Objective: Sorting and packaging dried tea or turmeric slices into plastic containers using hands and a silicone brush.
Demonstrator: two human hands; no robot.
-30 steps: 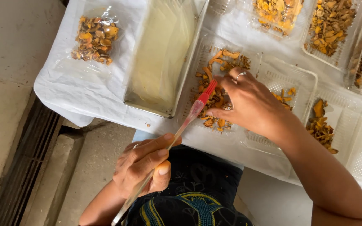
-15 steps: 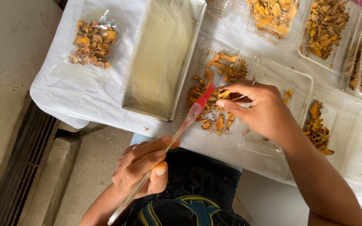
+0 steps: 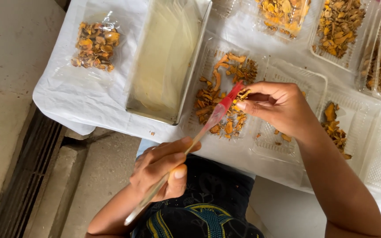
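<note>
My left hand (image 3: 162, 169) grips a long thin brush (image 3: 201, 132) with a clear handle and a red tip. The red tip touches a small orange dried piece (image 3: 243, 94) pinched between the thumb and fingers of my right hand (image 3: 278, 108). Both hands hover over a clear plastic tray (image 3: 208, 57) that holds several orange and brown dried pieces (image 3: 219, 94). My right forearm runs down to the lower right corner.
A metal rectangular tin (image 3: 190, 79) holding pale sheets stands left of the tray. A clear bag of orange pieces (image 3: 94, 46) lies at far left on the white cloth (image 3: 67, 94). More filled trays (image 3: 338, 26) line the back and right. A concrete floor with a grate (image 3: 27, 172) lies below.
My right hand lifted off the tray's pieces and now pinches one small piece up against the brush tip. The left hand and brush barely shifted.
</note>
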